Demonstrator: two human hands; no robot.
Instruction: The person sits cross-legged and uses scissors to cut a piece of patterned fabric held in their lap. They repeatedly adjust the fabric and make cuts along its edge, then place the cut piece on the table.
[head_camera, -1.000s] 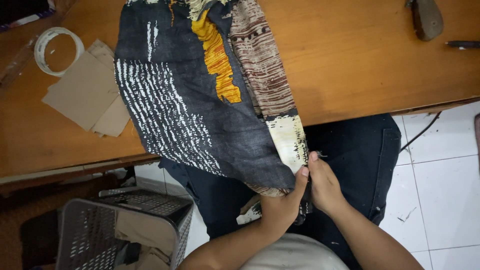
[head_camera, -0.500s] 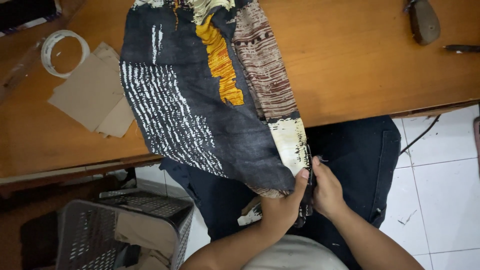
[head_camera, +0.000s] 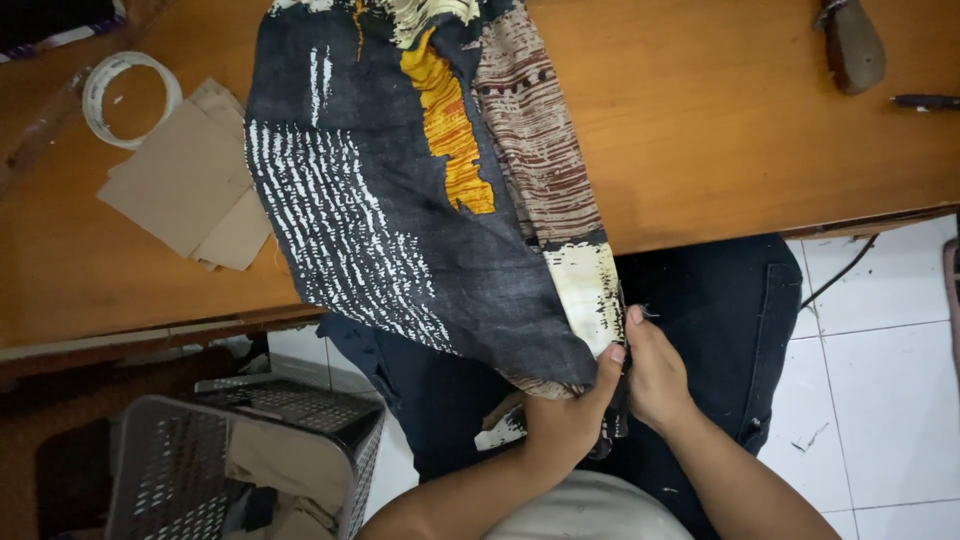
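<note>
Fingers of my left hand (head_camera: 568, 418) and right hand (head_camera: 652, 372) are pinched shut on the lower edge of the dark patterned fabric piece with white, yellow and brown patches (head_camera: 420, 200). I see it draped off the brown wooden table (head_camera: 720, 130) onto my lap.

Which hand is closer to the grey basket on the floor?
Left. The left hand grips the patterned cloth on the side toward the grey basket; the right hand holds the cloth's edge farther away.
</note>
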